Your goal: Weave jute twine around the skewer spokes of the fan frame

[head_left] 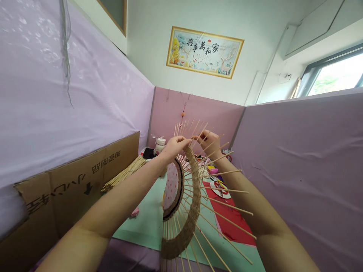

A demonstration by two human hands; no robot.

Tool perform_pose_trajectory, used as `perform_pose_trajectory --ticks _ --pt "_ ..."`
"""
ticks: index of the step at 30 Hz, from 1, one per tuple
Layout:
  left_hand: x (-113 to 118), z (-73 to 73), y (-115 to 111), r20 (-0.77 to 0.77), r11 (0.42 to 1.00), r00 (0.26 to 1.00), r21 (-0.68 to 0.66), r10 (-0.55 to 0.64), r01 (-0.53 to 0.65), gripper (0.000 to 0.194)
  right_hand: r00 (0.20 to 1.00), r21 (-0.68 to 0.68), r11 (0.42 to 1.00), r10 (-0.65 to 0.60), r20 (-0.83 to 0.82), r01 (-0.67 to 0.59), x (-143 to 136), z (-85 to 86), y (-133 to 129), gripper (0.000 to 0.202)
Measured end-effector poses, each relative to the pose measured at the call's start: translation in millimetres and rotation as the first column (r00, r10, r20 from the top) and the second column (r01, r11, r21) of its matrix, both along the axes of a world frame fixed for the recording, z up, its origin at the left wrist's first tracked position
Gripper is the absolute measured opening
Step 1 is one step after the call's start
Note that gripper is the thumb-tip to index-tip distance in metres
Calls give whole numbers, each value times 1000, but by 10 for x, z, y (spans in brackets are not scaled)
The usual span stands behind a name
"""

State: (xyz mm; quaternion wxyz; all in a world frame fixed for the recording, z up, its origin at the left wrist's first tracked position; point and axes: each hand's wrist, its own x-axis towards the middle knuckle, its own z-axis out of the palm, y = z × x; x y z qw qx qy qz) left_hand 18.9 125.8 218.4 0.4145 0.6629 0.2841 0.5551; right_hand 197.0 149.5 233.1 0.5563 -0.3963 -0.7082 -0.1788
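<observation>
A round woven piece stands upright in front of me, with thin wooden sticks radiating from a pink dotted centre point(171, 185) and a brown woven band point(195, 196) around them. My left hand point(178, 145) pinches the top end of the band, fingers closed. Just to its right, my right hand point(209, 140) is closed at the upper sticks, its fingertips near those of my left hand. A thin strand seems to run between the hands, too fine to make out clearly.
A cardboard box point(70, 189) stands at the left beside a bundle of sticks point(126, 173). Behind the piece is a white-lidded jar point(160, 143). Red sheets point(235, 223) and red-handled scissors on a white disc point(226, 194) lie on the green table point(136, 230).
</observation>
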Motion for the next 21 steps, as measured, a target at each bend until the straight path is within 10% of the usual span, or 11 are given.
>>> perform_pose_trajectory --ticks 13,21 --pt "53 100 -50 28 993 999 -116 33 -29 10 987 -49 994 107 118 -102 38 102 -34 31" --pt "54 57 -23 34 991 999 -128 40 -35 9 954 -55 988 151 259 -141 403 491 -126 12"
